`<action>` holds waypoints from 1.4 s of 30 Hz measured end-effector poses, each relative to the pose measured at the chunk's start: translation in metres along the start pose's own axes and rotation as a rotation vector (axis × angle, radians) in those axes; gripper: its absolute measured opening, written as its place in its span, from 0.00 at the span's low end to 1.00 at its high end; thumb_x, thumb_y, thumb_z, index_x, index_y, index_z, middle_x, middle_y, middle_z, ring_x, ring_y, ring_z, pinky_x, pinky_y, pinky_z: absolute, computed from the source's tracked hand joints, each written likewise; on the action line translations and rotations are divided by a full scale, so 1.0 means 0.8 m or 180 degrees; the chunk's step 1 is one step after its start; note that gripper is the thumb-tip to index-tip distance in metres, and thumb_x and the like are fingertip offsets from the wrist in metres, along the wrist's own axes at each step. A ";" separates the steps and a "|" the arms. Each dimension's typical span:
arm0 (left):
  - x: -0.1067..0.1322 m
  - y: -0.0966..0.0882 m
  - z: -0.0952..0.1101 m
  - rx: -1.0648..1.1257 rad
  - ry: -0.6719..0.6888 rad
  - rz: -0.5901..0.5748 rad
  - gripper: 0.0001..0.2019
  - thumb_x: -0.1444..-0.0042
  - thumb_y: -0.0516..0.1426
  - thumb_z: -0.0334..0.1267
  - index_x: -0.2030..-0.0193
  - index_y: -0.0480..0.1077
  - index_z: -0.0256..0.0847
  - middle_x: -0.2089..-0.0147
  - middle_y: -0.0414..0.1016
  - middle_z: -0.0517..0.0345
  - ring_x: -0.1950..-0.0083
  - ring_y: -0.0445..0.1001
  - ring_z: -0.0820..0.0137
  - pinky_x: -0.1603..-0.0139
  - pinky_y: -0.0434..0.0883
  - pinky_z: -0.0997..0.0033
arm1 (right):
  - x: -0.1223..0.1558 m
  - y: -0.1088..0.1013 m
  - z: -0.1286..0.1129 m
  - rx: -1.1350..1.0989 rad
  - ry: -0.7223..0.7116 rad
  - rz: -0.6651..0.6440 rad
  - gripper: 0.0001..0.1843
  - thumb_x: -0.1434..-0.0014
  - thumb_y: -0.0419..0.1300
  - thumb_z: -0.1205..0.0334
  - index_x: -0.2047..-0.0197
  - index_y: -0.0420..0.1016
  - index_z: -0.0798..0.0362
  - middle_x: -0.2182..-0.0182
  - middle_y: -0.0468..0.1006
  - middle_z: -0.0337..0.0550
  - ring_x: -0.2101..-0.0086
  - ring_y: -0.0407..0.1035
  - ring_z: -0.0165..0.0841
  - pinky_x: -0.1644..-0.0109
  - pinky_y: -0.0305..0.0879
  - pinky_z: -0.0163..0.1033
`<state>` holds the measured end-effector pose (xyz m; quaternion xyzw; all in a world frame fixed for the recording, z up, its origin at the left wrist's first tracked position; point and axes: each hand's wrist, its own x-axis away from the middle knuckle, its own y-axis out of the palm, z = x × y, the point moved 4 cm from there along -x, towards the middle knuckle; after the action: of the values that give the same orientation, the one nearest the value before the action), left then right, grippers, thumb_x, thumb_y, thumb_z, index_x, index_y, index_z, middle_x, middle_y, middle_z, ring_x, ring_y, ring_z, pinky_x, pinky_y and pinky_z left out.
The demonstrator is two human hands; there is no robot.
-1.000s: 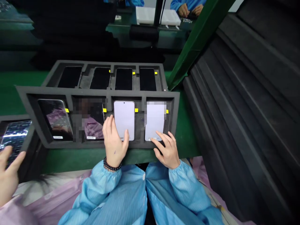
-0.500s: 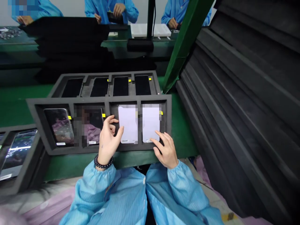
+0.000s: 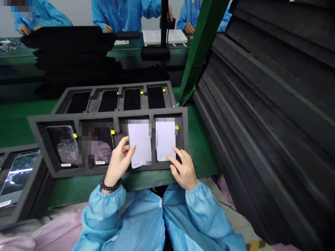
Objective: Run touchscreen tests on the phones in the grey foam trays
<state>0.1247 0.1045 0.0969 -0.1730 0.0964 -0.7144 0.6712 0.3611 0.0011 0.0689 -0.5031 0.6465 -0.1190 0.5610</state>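
A black foam tray (image 3: 104, 171) in front of me has four compartments, each with a smartphone. My left hand (image 3: 120, 157) is closed on the left edge of the third phone (image 3: 140, 144), thumb on its lit white screen. This phone is slightly raised and its lower end tips toward me. My right hand (image 3: 183, 165) is open, fingertips at the lower right part of the fourth phone (image 3: 165, 141), whose screen is also lit white. The dark-screened first phone (image 3: 62, 145) and second phone (image 3: 101, 148) lie in the left compartments. Yellow tabs stick out beside several phones.
Behind stands another foam tray (image 3: 94, 101) with dark phones. A further tray (image 3: 32, 181) is at the left. Tall stacks of black foam trays (image 3: 261, 104) rise on the right beside a green post (image 3: 200, 55). Across the bench, co-workers in blue coats (image 3: 123, 15) sit.
My left hand has taken hold of the third phone and lifted it slightly, its lower end shifting toward me. My right hand stays at the fourth phone. The view has shifted a little.
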 end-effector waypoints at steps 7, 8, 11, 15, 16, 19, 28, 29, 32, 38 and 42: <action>0.036 0.009 0.030 0.1138 -0.0197 0.0400 0.17 0.45 0.59 0.52 0.56 0.69 0.42 0.67 0.72 0.61 0.68 0.70 0.72 0.69 0.68 0.76 | -0.033 -0.027 -0.001 -0.1472 0.0969 0.0200 0.18 0.30 0.49 0.65 0.52 0.81 0.50 0.52 0.82 0.46 0.54 0.76 0.36 0.50 0.75 0.44; 0.045 0.019 0.034 0.1183 -0.0241 0.0167 0.18 0.44 0.59 0.52 0.55 0.69 0.42 0.69 0.70 0.62 0.70 0.68 0.72 0.70 0.68 0.75 | -0.043 -0.034 -0.001 -0.1737 0.1097 0.0221 0.18 0.29 0.48 0.63 0.51 0.79 0.50 0.56 0.83 0.44 0.58 0.76 0.35 0.54 0.75 0.41; 0.075 0.045 0.041 0.1148 -0.0192 -0.0354 0.20 0.41 0.58 0.55 0.51 0.68 0.42 0.68 0.71 0.62 0.74 0.65 0.75 0.73 0.67 0.75 | -0.070 -0.052 0.000 -0.1896 0.1328 0.0150 0.16 0.28 0.49 0.59 0.47 0.76 0.52 0.63 0.82 0.41 0.66 0.74 0.31 0.65 0.70 0.35; 0.100 0.067 0.037 0.1194 -0.0209 -0.0851 0.21 0.36 0.55 0.57 0.46 0.62 0.45 0.75 0.68 0.66 0.80 0.63 0.75 0.79 0.62 0.76 | -0.092 -0.069 -0.007 -0.0672 0.1014 -0.0100 0.10 0.29 0.57 0.59 0.62 0.76 0.51 0.73 0.75 0.37 0.70 0.69 0.31 0.66 0.63 0.36; 0.102 0.070 0.036 0.1182 -0.0226 -0.0909 0.21 0.36 0.54 0.56 0.45 0.61 0.45 0.77 0.66 0.68 0.81 0.62 0.74 0.79 0.61 0.76 | -0.094 -0.072 -0.012 -0.0381 0.0813 -0.0104 0.13 0.29 0.57 0.60 0.67 0.74 0.51 0.74 0.73 0.37 0.71 0.67 0.31 0.66 0.62 0.37; 0.098 0.071 0.042 0.1127 -0.0146 -0.0740 0.20 0.36 0.55 0.56 0.48 0.63 0.43 0.77 0.65 0.68 0.80 0.63 0.74 0.79 0.61 0.76 | -0.094 -0.084 -0.033 -0.0028 0.0018 0.0062 0.15 0.30 0.57 0.66 0.71 0.73 0.51 0.75 0.74 0.38 0.72 0.65 0.32 0.66 0.62 0.38; 0.114 0.060 0.054 0.1674 -0.0268 -0.0648 0.17 0.37 0.56 0.55 0.51 0.66 0.46 0.77 0.66 0.66 0.82 0.61 0.75 0.82 0.61 0.75 | -0.079 -0.116 -0.061 -0.1090 -0.0726 0.0799 0.16 0.29 0.55 0.62 0.70 0.73 0.51 0.78 0.73 0.37 0.76 0.63 0.29 0.74 0.61 0.36; 0.117 0.060 0.056 0.1733 -0.0280 -0.0690 0.18 0.38 0.56 0.56 0.51 0.66 0.46 0.78 0.66 0.66 0.82 0.60 0.75 0.82 0.60 0.75 | -0.078 -0.116 -0.062 -0.1125 -0.0731 0.0844 0.16 0.29 0.55 0.62 0.71 0.72 0.51 0.78 0.72 0.37 0.76 0.63 0.28 0.74 0.61 0.36; 0.122 0.058 0.057 0.1794 -0.0505 -0.0596 0.20 0.40 0.59 0.58 0.50 0.66 0.46 0.77 0.66 0.66 0.83 0.60 0.75 0.83 0.60 0.74 | -0.072 -0.117 -0.063 -0.1154 -0.0744 0.0953 0.17 0.29 0.55 0.61 0.71 0.72 0.50 0.79 0.72 0.36 0.77 0.62 0.28 0.74 0.62 0.35; 0.129 0.055 0.059 0.1790 -0.0515 -0.0698 0.21 0.41 0.59 0.58 0.51 0.67 0.45 0.77 0.67 0.64 0.83 0.62 0.74 0.83 0.61 0.72 | -0.059 -0.121 -0.070 -0.1194 -0.0711 0.0840 0.18 0.29 0.56 0.60 0.72 0.74 0.49 0.77 0.74 0.36 0.76 0.64 0.28 0.71 0.66 0.36; 0.124 0.058 0.053 0.1760 -0.0545 -0.0636 0.21 0.39 0.58 0.57 0.49 0.65 0.45 0.79 0.65 0.66 0.83 0.60 0.74 0.83 0.58 0.73 | -0.063 -0.122 -0.070 -0.1189 -0.0792 0.0922 0.20 0.30 0.55 0.62 0.75 0.73 0.49 0.76 0.74 0.36 0.75 0.63 0.29 0.71 0.66 0.37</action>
<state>0.1800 0.0064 0.1303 -0.0520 -0.1760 -0.7588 0.6249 0.3572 -0.0281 0.1889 -0.5108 0.6486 0.1466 0.5449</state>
